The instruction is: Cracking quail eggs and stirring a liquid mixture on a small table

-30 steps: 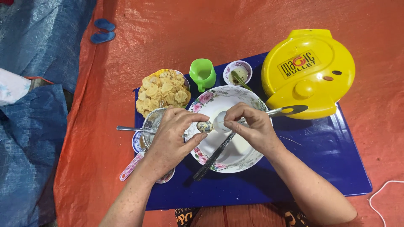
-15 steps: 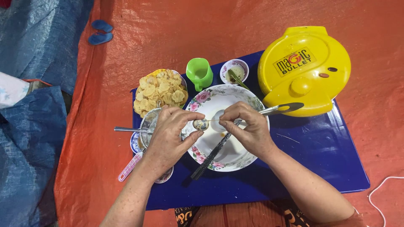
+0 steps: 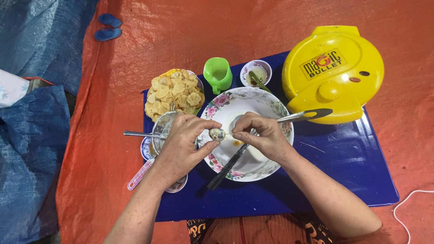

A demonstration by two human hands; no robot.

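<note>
An orange plastic sheet covers the floor, and a blue mat [image 3: 343, 171] lies on it. From the left: a heap of pale, bumpy crackers [image 3: 174, 92] is already piled up. The left hand [image 3: 181, 144] and right hand [image 3: 264, 135] pinch one small round dumpling [image 3: 217, 133] together over the flowered bowl [image 3: 271, 106]. A glossy yellow cooker [image 3: 334, 72] stands closed.

— What stands at the far side of the blue table [image 3: 348, 167]?
— A yellow round appliance [image 3: 333, 72], a green cup [image 3: 218, 73], and a plate of pale crackers [image 3: 174, 94].
— And further away?
— Blue slippers [image 3: 107, 27] lie on the orange tarp [image 3: 190, 27].
</note>
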